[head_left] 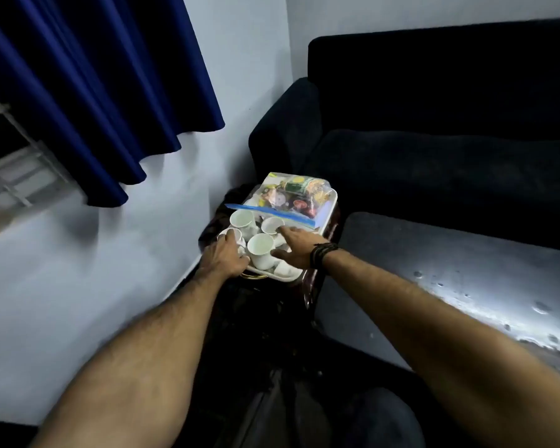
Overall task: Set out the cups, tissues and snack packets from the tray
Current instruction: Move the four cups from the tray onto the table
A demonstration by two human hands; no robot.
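A white tray (332, 197) sits on a small dark side table in the corner. Several white cups stand on its near half; the closest one (261, 248) is upright between my hands. A clear zip bag of snack packets (296, 190) with a blue seal strip lies on the far half. My left hand (222, 255) rests at the tray's near-left edge, fingers curled around a small cup (233, 234). My right hand (296, 245) hovers over the tray's right side, fingers spread, one fingertip near another cup (272, 225). No tissues are visible.
A dark blue sofa (434, 124) stands behind and to the right of the tray. A grey glossy table top (450, 270) lies to the right. A blue curtain (94, 92) hangs on the left wall. My knees are at the bottom.
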